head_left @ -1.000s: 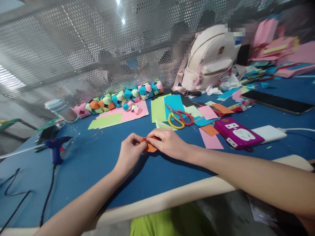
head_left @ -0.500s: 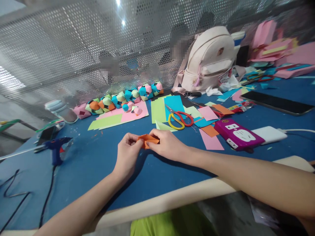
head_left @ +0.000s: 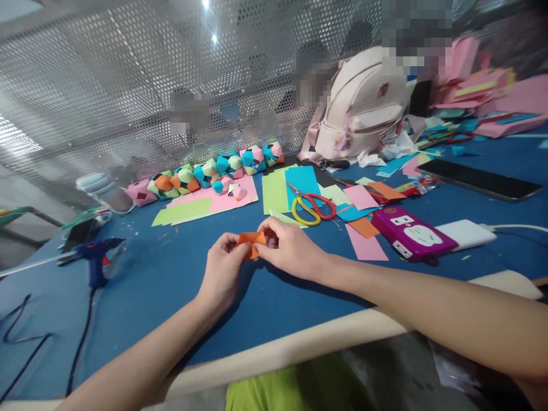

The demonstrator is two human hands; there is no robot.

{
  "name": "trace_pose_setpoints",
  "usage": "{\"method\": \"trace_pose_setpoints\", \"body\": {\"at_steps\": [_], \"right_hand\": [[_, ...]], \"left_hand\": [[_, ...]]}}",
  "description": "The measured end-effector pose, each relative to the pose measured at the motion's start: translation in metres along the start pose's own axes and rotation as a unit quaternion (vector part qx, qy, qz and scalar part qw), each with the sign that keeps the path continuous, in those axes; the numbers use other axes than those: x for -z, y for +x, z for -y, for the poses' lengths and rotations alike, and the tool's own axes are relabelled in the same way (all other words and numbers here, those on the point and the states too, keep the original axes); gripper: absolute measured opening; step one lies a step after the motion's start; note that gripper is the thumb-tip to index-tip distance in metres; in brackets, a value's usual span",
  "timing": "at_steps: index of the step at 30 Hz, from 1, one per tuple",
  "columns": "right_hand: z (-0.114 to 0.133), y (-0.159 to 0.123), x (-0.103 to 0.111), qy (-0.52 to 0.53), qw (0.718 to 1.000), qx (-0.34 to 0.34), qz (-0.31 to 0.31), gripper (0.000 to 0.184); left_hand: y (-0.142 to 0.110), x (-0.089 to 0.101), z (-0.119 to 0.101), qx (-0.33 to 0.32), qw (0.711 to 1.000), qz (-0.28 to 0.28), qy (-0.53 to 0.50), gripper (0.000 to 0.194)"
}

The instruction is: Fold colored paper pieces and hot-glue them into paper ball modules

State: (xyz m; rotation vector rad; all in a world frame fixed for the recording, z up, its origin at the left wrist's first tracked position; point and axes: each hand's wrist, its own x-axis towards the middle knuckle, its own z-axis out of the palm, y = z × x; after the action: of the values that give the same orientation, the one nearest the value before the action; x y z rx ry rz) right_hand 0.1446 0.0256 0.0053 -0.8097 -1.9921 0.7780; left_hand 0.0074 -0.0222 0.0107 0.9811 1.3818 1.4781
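Basically, both hands are on one small folded orange paper piece (head_left: 252, 238), held up just over the near middle of the blue tabletop (head_left: 171, 319). Left hand (head_left: 223, 260): thumb on the near face, fingers curled behind, pinching the left end. Right hand (head_left: 289, 248): same kind of pinch at the right end, thumb tip near the other thumb. Paper bridges the two hands, with a broad flap standing up above the thumbs; exact folds are hard to make out, since the fingers cover part of it.

Just beyond the right hand: pale green paper flap (head_left: 282, 217), then metal scissors with one yellow and one red handle (head_left: 305, 198), blades lying over a bright blue paper sheet (head_left: 303, 178). Light green paper sheets (head_left: 275, 194) lie left of the blue one. Right of the scissors, loose slips, including a pink paper rectangle (head_left: 366, 244) and an orange paper rectangle (head_left: 363, 227), near a purple box-shaped device with white panels (head_left: 415, 235).

Left side: dark blue glue gun (head_left: 97, 265) with black cord, well apart from the left hand. Back: row of multicoloured folded paper balls (head_left: 205, 173) along the grey perforated metal screen (head_left: 141, 114); pale pink backpack (head_left: 363, 111) upright to their right; black smartphone (head_left: 479, 178) lying flat far right.
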Motion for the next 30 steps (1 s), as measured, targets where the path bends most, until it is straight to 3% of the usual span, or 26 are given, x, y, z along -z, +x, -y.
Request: {"method": "trace_pose_setpoints", "body": {"at_steps": [5,10,20,24,30], "right_hand": [[-0.0012,0.0012,0.0004,-0.026,0.999,0.025,-0.018,0.007],[-0.0007,0.0001,0.0001,-0.007,1.000,0.017,0.014,0.007],[-0.0023,0.0004,0.0016,0.003,0.998,0.058,-0.008,0.005],[-0.0052,0.0001,0.0023,-0.002,0.992,0.116,-0.046,0.009],[-0.0092,-0.0019,0.0015,-0.034,0.971,0.236,-0.031,0.015]], "left_hand": [[-0.0006,-0.0010,0.0005,0.033,0.999,0.012,-0.007,0.018],[-0.0010,-0.0015,-0.0002,0.028,0.999,-0.012,-0.017,0.020],[-0.0010,-0.0017,0.0003,0.053,0.998,0.023,-0.035,0.023],[-0.0020,-0.0026,-0.0013,0.070,0.995,0.050,-0.048,0.022],[-0.0036,-0.0031,-0.0026,0.071,0.994,0.059,-0.056,0.020]]}}
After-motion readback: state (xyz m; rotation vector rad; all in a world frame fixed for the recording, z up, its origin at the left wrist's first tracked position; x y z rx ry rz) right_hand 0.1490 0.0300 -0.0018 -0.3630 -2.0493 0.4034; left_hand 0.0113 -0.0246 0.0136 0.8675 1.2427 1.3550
